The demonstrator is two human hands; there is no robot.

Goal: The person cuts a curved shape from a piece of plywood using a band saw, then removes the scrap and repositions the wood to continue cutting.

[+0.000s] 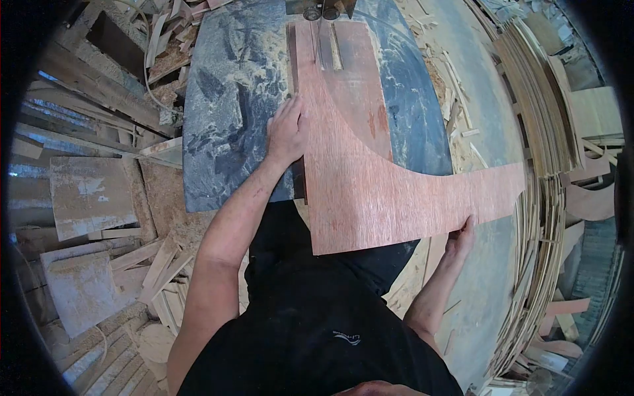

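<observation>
A reddish plywood panel (389, 198) with a deep curved edge lies partly on a dusty dark saw table (231, 99) and overhangs its near edge. Its narrow strip reaches up to the saw's blade area (321, 43) at the top of the view. My left hand (287, 130) is against the panel's left edge, fingers bent and pressed on it. At the near right edge, my right hand (461, 239) grips the panel with the thumb on top; its other fingers are hidden underneath. Another flat reddish board (370, 99) lies beneath the panel on the table.
Tall stacks of thin sheets (538, 99) stand on the right. Wood scraps (168, 49) are piled at upper left, and boards (92, 195) lean at left. Sawdust coats the table. Offcuts (459, 99) lie along its right side.
</observation>
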